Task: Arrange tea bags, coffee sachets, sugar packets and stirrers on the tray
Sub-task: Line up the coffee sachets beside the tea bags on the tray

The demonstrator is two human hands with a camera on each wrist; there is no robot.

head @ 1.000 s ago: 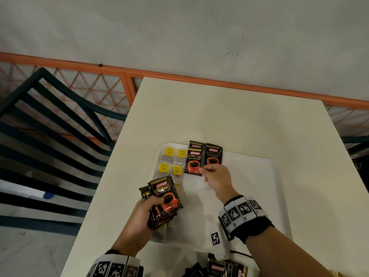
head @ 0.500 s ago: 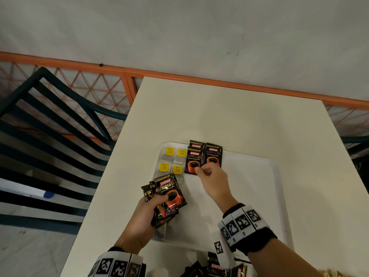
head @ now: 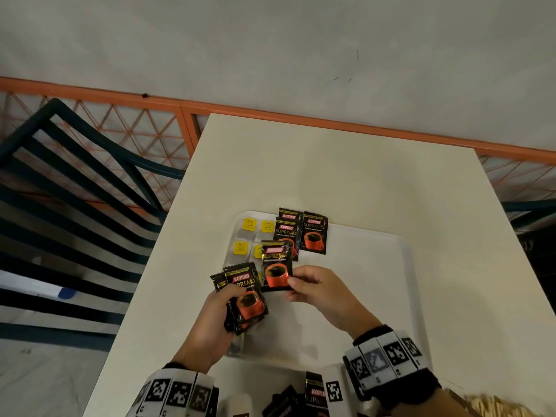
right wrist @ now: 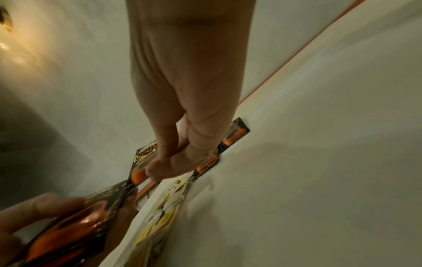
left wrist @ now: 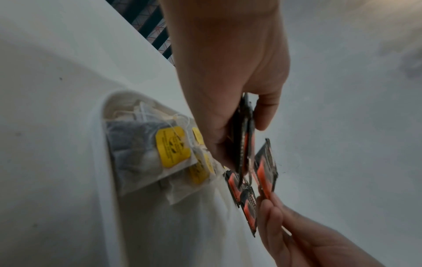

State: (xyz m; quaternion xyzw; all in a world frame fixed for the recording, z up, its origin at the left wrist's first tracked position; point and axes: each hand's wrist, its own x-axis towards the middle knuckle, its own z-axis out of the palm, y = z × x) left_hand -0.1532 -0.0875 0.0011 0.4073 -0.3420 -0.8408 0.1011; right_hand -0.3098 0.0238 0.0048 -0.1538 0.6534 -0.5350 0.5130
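Black and orange foil is what the right hand (head: 319, 291) holds: one coffee sachet (head: 276, 266), pinched at its lower right corner between thumb and fingertips, with the other fingers curled under. The sachet stands with its long axis pointing away from the person, toward the far edge of the white tray (head: 376, 266), and it hangs above the tray, just near of the sachets already laid down (head: 301, 233) at the tray's far left. I judge that the free place in this row is to the right of those laid sachets, so the held sachet must travel farther and a little right, with no turn needed. The right hand is nearer to that place. The left hand (head: 210, 323) grips a fan of spare sachets (head: 245, 299) over the tray's left edge, fingers closed around them. The tea bags (head: 249, 236) with yellow tags lie left of the laid sachets
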